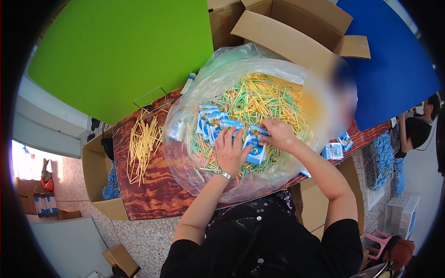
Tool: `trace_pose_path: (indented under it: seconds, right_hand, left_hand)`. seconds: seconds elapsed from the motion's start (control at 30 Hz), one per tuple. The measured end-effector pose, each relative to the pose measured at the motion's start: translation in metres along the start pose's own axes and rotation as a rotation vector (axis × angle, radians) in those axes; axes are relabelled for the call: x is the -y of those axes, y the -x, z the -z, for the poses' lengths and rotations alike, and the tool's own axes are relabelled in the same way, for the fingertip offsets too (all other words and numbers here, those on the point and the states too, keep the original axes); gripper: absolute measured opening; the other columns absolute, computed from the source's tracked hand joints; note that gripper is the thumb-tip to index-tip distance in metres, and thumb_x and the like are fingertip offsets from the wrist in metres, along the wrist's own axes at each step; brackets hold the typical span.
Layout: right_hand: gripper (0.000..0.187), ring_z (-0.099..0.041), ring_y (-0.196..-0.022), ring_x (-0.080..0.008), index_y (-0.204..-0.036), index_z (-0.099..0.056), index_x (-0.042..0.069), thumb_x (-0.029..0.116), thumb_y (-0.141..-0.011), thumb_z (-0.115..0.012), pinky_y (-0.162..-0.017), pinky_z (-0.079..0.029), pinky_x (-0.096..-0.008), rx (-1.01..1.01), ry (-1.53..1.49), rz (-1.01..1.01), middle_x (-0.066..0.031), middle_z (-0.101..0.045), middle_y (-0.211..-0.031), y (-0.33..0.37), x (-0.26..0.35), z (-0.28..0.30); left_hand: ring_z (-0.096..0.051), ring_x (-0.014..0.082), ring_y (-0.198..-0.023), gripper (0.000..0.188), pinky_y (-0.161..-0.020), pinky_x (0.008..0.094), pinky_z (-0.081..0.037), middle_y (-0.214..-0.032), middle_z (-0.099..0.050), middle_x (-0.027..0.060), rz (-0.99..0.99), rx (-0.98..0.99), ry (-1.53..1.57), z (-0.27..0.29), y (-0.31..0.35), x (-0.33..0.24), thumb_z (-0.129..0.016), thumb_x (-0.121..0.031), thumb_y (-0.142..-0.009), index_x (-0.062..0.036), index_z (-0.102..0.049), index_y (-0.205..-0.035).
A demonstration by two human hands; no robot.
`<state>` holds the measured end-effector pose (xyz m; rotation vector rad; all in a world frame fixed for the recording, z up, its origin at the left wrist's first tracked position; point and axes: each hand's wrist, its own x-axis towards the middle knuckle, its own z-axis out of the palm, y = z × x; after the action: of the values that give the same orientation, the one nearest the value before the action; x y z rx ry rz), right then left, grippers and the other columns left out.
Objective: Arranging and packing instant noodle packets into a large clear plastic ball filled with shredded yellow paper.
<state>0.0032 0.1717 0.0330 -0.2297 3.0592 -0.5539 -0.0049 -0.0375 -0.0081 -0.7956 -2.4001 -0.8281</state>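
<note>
My right hand (281,134) grips a blue-and-white sachet (254,147) by its edge, while my left hand (229,152), fingers extended, rests on adjacent sachets (213,129) atop pastel sticks (273,97).

Large printed lettering on blue-and-white packet (255,147).

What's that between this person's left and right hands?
In the head view, a blue-and-white packet lies between the left hand and the right hand, on top of thin coloured sticks.
</note>
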Motion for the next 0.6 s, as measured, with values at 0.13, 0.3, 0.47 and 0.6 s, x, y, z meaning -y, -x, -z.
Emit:
trace_pose_path:
  seconds: [0.13, 0.3, 0.47, 0.6]
  right_hand:
    - [0.035, -0.065, -0.084, -0.0298, -0.108, -0.056, 0.014, 0.025, -0.079, -0.071, -0.066, -0.052, -0.0411, -0.049, 0.044, 0.061, -0.0084, -0.067, -0.084, 0.001, -0.007, 0.001]
    - [0.019, -0.066, -0.068, -0.0266, -0.100, -0.066, 0.011, 0.017, -0.083, -0.068, -0.059, -0.051, -0.0365, -0.276, 0.097, 0.256, -0.0098, -0.067, -0.077, 0.007, -0.007, 0.022]
    - [0.014, -0.065, -0.071, -0.0279, -0.092, -0.066, 0.008, 0.017, -0.082, -0.068, -0.061, -0.051, -0.0367, -0.190, -0.511, 0.154, -0.0097, -0.066, -0.078, 0.012, 0.026, 0.044]
    - [0.014, -0.065, -0.068, -0.0253, -0.090, -0.066, 0.004, 0.015, -0.083, -0.070, -0.059, -0.049, -0.0325, -0.101, -0.495, 0.126, -0.0109, -0.066, -0.076, 0.019, 0.024, 0.051]
  left_hand:
    - [-0.047, 0.0353, -0.116, 0.060, -0.095, 0.0481, -0.037, -0.123, -0.053, 0.0118, -0.021, 0.036, -0.017, 0.002, -0.001, 0.001, -0.078, -0.034, -0.070, -0.0060, -0.059, -0.119]
    - [-0.049, 0.0347, -0.113, 0.055, -0.090, 0.0449, -0.040, -0.120, -0.055, 0.0124, -0.004, -0.016, 0.053, 0.009, -0.016, -0.009, -0.078, -0.031, -0.072, -0.0051, -0.060, -0.117]
    - [-0.056, 0.0192, -0.061, 0.025, -0.056, 0.0328, -0.042, -0.069, -0.061, 0.0088, 0.312, 0.198, 0.730, 0.009, -0.018, -0.010, -0.072, -0.021, -0.083, 0.0000, -0.062, -0.076]
    - [-0.044, 0.0015, -0.057, 0.014, -0.049, 0.0228, -0.035, -0.061, -0.055, -0.0047, 0.431, 0.463, 0.807, 0.011, -0.020, -0.011, -0.070, -0.014, -0.085, -0.0008, -0.070, -0.084]
